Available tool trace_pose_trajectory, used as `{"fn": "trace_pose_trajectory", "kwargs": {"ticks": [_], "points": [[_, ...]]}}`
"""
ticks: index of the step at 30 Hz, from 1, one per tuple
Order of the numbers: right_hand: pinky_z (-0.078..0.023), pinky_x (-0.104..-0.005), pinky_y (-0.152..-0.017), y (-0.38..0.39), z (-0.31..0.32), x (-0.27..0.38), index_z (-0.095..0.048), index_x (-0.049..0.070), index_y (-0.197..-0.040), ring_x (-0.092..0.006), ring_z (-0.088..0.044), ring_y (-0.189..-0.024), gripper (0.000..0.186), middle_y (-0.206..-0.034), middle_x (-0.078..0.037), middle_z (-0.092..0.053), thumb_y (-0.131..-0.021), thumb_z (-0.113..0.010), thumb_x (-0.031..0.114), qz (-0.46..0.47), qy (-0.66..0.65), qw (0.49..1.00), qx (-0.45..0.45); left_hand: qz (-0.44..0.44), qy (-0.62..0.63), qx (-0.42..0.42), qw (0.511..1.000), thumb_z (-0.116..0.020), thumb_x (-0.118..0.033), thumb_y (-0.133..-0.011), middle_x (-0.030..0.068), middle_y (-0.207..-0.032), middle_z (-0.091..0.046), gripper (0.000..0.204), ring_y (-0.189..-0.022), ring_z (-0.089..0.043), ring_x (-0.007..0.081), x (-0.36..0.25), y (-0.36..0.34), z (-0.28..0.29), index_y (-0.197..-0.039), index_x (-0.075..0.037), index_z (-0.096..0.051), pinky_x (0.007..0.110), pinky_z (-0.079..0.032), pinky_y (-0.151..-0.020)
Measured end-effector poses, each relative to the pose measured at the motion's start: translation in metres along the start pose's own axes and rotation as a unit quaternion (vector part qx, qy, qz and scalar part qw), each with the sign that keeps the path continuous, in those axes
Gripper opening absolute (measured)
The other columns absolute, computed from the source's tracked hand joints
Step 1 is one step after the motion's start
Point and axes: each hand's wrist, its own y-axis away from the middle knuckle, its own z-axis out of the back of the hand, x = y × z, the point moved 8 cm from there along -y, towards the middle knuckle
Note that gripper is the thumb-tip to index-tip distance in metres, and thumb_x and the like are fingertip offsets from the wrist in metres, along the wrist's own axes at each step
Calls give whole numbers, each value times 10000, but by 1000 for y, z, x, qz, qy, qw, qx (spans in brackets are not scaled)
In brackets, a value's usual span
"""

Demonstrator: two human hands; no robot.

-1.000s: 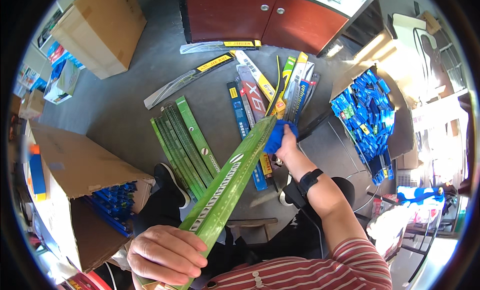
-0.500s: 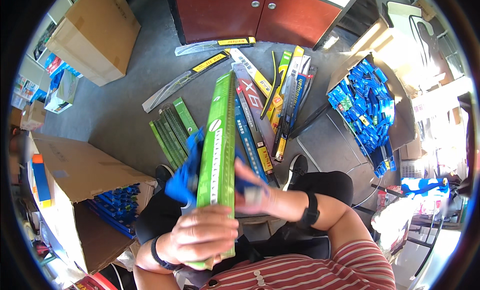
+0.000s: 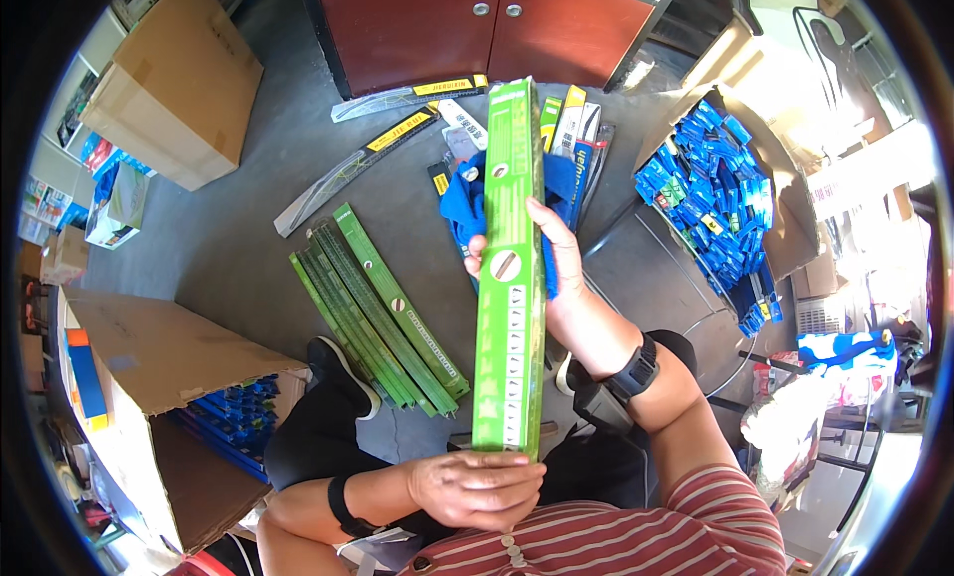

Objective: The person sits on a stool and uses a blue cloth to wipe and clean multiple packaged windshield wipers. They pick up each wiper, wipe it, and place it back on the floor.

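A long green wiper blade package (image 3: 505, 223) stands lengthwise in front of me, held in both hands. My left hand (image 3: 472, 489) is closed around its near end. Higher up, my right hand (image 3: 558, 253) wraps the package from behind with a blue cloth (image 3: 462, 203) in its grip. The cloth bulges out on both sides of the package, and its middle is hidden behind it. On the floor to the left lie several similar green packages (image 3: 383, 303), side by side.
Yellow-ended wiper packages (image 3: 363, 164) and other wiper packages lie on the floor ahead. An open carton (image 3: 795, 213) of blue packets stands at right, another carton (image 3: 189, 332) with blue packages at left. A tall cardboard box (image 3: 189, 74) and a red cabinet (image 3: 417, 34) stand farther back.
The green package has moved right and away from me, and its face has turned. The right hand and cloth have slid farther up it. The left hand has shifted to its near end.
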Motion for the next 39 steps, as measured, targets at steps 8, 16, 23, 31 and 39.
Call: {"fn": "trace_pose_trajectory", "kwargs": {"ticks": [8, 16, 23, 31, 39], "points": [[-506, -296, -620, 10, 27, 49, -602, 54, -911, -170, -597, -646, 269, -726, -62, -592, -789, -700, 273, 63, 278, 954, -92, 241, 54, 192, 950, -648, -185, -765, 131, -1335, -427, 491, -1341, -302, 266, 54, 24, -59, -1225, -66, -526, 402, -267, -1101], [-411, -242, -547, 30, 40, -41, -614, 67, -798, -99, -541, -599, 159, -674, -5, -577, -767, -729, 172, -58, 464, 883, 30, 481, -64, -413, 771, -569, -119, -895, 151, -1242, -465, 389, -1132, -487, 248, 173, 89, 135, -1250, -4, -459, 335, -417, -937], [-455, -304, -619, 41, 47, -64, -567, 30, -1003, -183, -555, -669, 381, -756, -81, -571, -705, -739, 194, -159, 444, 874, 120, 414, -27, -406, 814, -458, -145, -966, 76, -1242, -518, 355, -1145, -489, 194, 175, 87, 172, -1310, -58, -473, 338, -381, -992], [-436, -290, -615, 46, 21, -88, -556, 43, -1051, -175, -527, -671, 408, -765, -93, -567, -706, -723, 185, -211, 325, 904, 180, 377, 106, -512, 764, -541, -51, -912, -3, -969, -595, 131, -876, -541, 72, 164, 90, 183, -1031, -36, -595, 234, -425, -841], [-424, -323, -630, 47, 25, -100, -519, 27, -1142, -208, -522, -685, 538, -780, -130, -554, -679, -716, 216, -247, 321, 893, 198, 319, 4, -467, 825, -570, 4, -865, 2, -868, -551, 18, -816, -521, 86, 144, 81, 201, -880, -5, -574, 226, -431, -742]]}}
